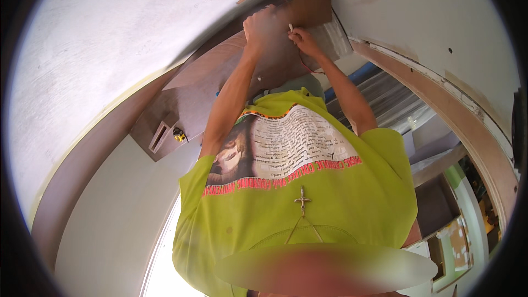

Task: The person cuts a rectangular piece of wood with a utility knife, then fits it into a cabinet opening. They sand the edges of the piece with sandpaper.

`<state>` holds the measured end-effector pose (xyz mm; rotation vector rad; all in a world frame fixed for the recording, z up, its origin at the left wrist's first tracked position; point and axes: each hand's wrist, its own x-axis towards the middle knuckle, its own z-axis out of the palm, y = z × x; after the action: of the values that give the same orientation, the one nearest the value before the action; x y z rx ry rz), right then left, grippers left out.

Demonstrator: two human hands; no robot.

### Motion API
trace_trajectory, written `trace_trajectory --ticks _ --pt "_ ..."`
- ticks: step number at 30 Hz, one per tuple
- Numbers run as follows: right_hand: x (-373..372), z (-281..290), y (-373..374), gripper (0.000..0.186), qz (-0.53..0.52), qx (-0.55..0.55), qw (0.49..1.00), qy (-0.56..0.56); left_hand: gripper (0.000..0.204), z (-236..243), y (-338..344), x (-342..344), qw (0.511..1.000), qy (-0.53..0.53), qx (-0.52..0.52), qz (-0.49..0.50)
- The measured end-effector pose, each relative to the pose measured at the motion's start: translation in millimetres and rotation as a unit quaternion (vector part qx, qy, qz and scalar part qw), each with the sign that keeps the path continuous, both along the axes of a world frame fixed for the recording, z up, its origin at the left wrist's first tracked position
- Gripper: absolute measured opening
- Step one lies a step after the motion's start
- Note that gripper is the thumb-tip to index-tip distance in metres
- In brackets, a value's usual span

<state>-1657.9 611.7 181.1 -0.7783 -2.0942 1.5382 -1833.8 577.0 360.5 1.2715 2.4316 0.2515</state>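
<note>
Below a pale wall on the left, a wood-grain panel stretches from the near left toward the far corner, where a brown sheet sits close to two hands kept apart. The left hand curls over the panel's far end, a blur hiding whether it grips anything; the right hand closes in a pinch. At the near left lies a yellow-and-black tape measure. Smallest is the small pale piece between the right fingertips, probably best held lightly and low, with the left hand steadying and wrists clear of the sheet's edge.
</note>
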Motion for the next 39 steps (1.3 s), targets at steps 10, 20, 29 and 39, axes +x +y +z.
trace_trajectory --ticks 10,20,29,39 --pt "-22.9 17.9 0.9 0.031 -0.194 -0.239 0.948 -0.084 0.032 -4.5 -3.5 14.7 0.998 -0.036 0.048 -0.012" --pt "-1.2 33.7 17.8 0.041 0.073 -0.144 0.976 -0.148 0.033 39.3 3.6 -15.2 0.997 -0.005 0.032 -0.063" --pt "114.8 7.6 -46.2 0.029 0.067 0.080 0.909 -0.404 0.029 16.0 -23.0 -8.1 0.993 -0.044 0.004 -0.114" --pt "121.7 61.9 83.6 0.020 -0.098 -0.233 0.949 -0.189 0.028 -43.7 -72.3 -47.5 0.979 -0.028 0.006 -0.201"
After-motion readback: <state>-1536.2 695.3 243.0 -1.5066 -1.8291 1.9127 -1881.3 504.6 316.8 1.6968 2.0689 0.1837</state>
